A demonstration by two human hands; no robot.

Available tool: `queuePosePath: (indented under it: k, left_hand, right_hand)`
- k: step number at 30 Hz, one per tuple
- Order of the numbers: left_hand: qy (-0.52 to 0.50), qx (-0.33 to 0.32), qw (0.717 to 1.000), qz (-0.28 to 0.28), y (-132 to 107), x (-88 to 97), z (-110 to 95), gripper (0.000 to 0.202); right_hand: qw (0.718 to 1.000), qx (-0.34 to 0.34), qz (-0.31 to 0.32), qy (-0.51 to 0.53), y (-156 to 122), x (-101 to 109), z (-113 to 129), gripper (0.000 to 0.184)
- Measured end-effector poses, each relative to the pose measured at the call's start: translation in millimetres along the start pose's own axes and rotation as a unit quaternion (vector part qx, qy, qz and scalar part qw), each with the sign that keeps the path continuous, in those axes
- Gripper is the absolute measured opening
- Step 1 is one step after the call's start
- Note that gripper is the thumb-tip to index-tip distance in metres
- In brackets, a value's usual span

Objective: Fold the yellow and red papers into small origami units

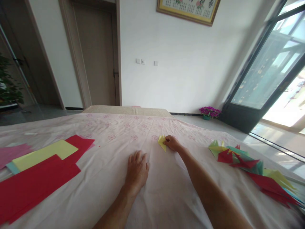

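Note:
A small piece of folded yellow paper (pixel 162 143) is pinched in the fingers of my right hand (pixel 172 143), at the middle of the cloth-covered table (pixel 152 190). It has pointed tips along its top edge and narrows to a point at the bottom. My left hand (pixel 137 168) rests palm down on the pale pink cloth, to the left and nearer to me. Its fingers lie stretched out on the cloth and hold nothing.
On the left lie red paper sheets (pixel 35 187), yellow sheets (pixel 45 154) and pink paper (pixel 14 154). Several folded paper pieces (pixel 247 163) in red, green and yellow are heaped on the right. Beyond the table stand a flower pot (pixel 209 113) and a door (pixel 95 54).

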State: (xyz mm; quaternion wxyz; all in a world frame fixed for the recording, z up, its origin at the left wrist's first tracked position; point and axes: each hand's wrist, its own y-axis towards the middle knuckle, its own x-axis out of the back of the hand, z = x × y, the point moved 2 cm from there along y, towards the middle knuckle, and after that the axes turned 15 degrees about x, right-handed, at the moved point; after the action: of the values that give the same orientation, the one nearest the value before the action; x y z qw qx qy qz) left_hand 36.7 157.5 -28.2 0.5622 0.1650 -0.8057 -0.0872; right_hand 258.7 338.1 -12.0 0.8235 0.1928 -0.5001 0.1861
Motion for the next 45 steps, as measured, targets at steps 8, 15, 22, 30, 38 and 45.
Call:
queuePosePath:
  k: [8,15,22,30,38,45]
  left_hand:
    - [-0.031,0.002,0.999,0.034,-1,7.4,-1,0.038]
    - [-0.002,-0.048,0.990,0.131,-4,17.0,7,0.054]
    - [0.016,-0.136,0.974,0.181,-36,52.9,54,0.061]
    - [0.075,-0.041,0.993,0.085,-32,121.6,163,0.024]
    - [0.157,0.243,0.957,-0.004,2,158.9,280,0.033]
    - [0.158,0.317,0.934,0.043,17,157.7,339,0.062]
  right_hand:
    - [0.992,-0.055,-0.115,0.003,-48,7,12,0.033]
    - [0.993,-0.022,-0.114,-0.025,-107,-40,79,0.045]
    - [0.985,0.028,-0.087,-0.148,-143,-76,123,0.052]
    - [0.981,0.028,-0.074,-0.178,-141,-67,123,0.055]
    - [0.985,0.017,-0.074,-0.153,-143,-63,135,0.052]
    - [0.986,0.003,-0.086,-0.146,-148,-57,143,0.046]
